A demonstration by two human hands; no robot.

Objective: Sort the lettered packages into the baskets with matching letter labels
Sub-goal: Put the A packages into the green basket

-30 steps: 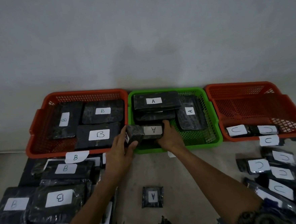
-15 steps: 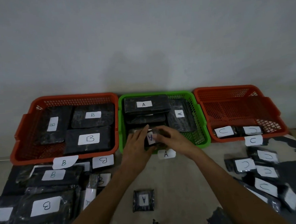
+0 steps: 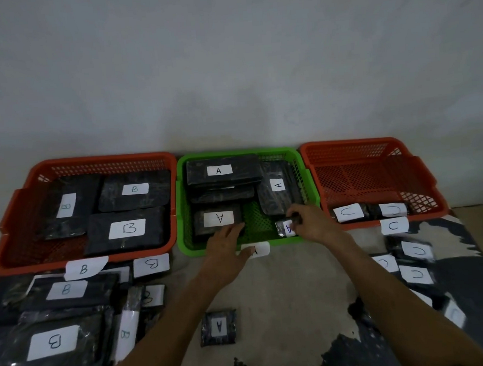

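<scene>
The green basket (image 3: 185,215) in the middle holds several black packages labelled A. My right hand (image 3: 313,223) pinches a small black A package (image 3: 284,228) at the basket's front right corner. My left hand (image 3: 225,251) hovers over the basket's front rim with fingers relaxed, holding nothing, partly covering the basket's A label (image 3: 260,250). One more small A package (image 3: 218,327) lies on the floor between my forearms. The left red basket (image 3: 14,216) holds three B packages. The right red basket (image 3: 422,170) holds two C packages (image 3: 348,212) at its front.
A pile of B packages (image 3: 54,341) lies on the floor at the left. Several C packages (image 3: 415,273) lie at the right. A grey wall stands right behind the baskets. Paper labels B (image 3: 83,268) and C (image 3: 394,225) hang on the red baskets' front rims.
Both hands held the small A package at the green basket's front. Now my right hand has carried it to the front right corner and my left hand has let go and drawn back.
</scene>
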